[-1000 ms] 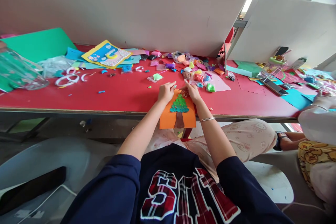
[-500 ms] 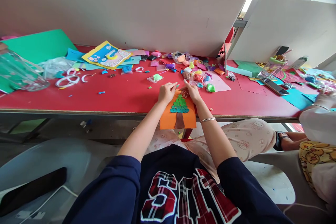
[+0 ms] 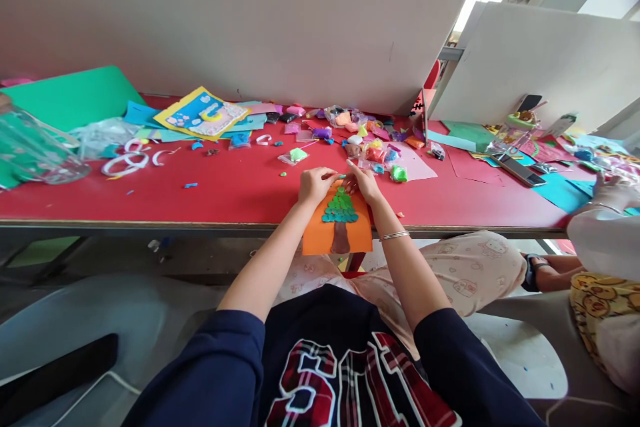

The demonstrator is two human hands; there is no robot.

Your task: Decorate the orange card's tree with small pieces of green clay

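Card overhangs surface edge; left hand and right hand close together near top of tree, each grip curled, contents unclear; step judged fine fingerwork; next move calls for steady touch

1. Orange sheet: paper or card, matt, smooth.
2. Tree crown: clay-like, bumpy with overlapping discs.
3. Trunk: clay-like, smoother than the crown.
4. Tabletop: smooth, faint sheen.
5. Jar: clear, glossy; glass or plastic, indistinguishable.
6. Bag: crinkled clear plastic film.
7. Bangle: polished metal.
8. Shirt: matt cloth, plaid fabric letters.
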